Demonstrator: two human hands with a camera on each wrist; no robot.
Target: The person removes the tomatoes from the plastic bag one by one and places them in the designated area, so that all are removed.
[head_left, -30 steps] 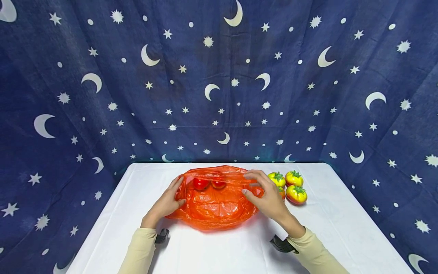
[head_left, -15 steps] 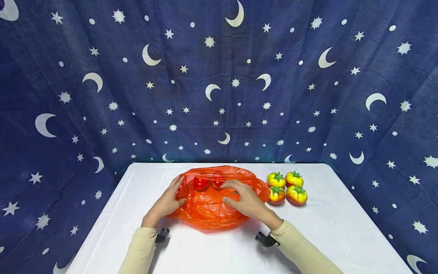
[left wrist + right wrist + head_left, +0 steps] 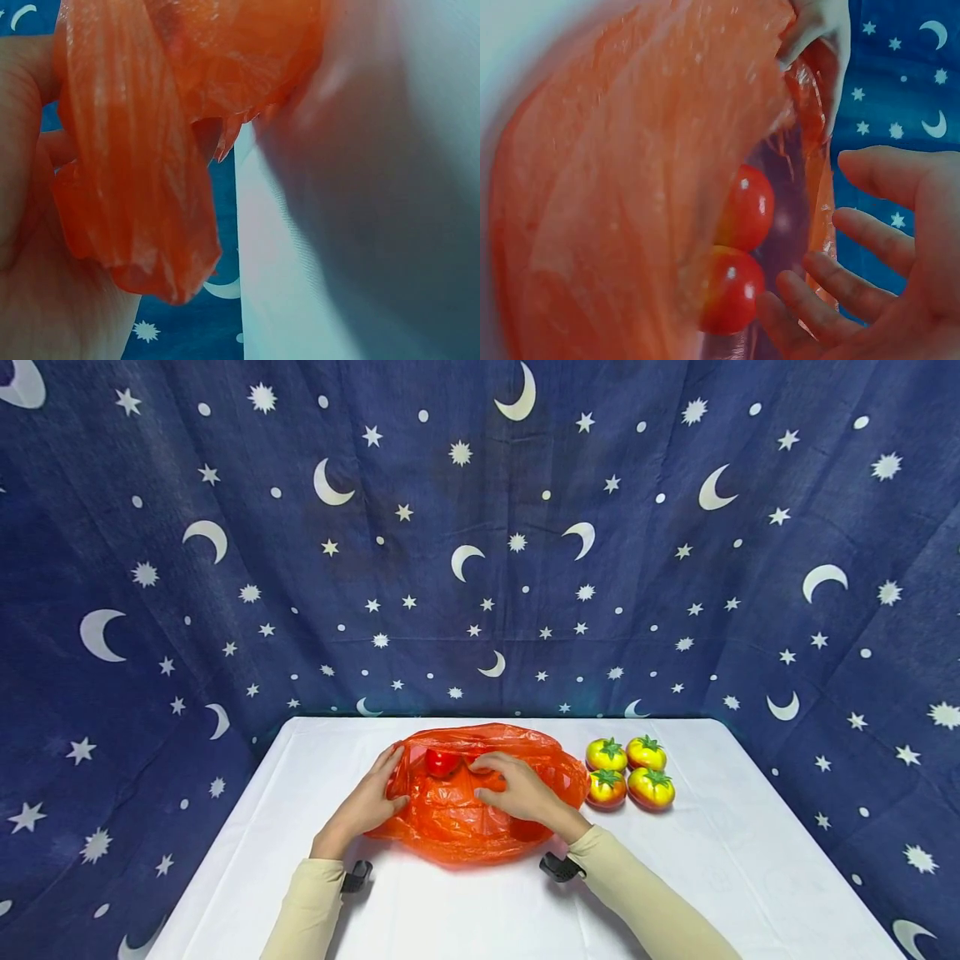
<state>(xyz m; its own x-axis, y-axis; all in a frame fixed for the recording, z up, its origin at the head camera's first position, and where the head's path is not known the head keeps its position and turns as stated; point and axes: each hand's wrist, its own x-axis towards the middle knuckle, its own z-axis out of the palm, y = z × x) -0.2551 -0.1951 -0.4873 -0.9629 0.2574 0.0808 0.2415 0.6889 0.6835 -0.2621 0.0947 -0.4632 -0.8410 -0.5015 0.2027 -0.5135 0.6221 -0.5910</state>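
A thin orange-red plastic bag [image 3: 457,810] lies on the table with its mouth spread. My left hand [image 3: 367,802] holds the bag's left edge, thumb on the near side; the left wrist view shows a bag handle [image 3: 142,187] draped across the palm. Two glossy red tomatoes [image 3: 746,210] lie in the bag's mouth; in the head view one tomato [image 3: 442,763] shows plainly, the other mostly behind my right fingers. Over the bag, my right hand [image 3: 517,787] reaches in with spread, slightly bent fingers, holding nothing. Its fingertips [image 3: 769,304] appear close to the lower tomato; contact is unclear.
Several yellow-red tomatoes [image 3: 651,788] with green leafy tops stand in a cluster just right of the bag. A white cloth covers the table [image 3: 750,860]. Behind it hangs a dark blue curtain [image 3: 420,577] with moons and stars.
My right hand has moved left from the bag's right edge to above its mouth, near the red tomatoes. The yellow-red cluster is now uncovered. My left hand has stayed at the bag's edge.
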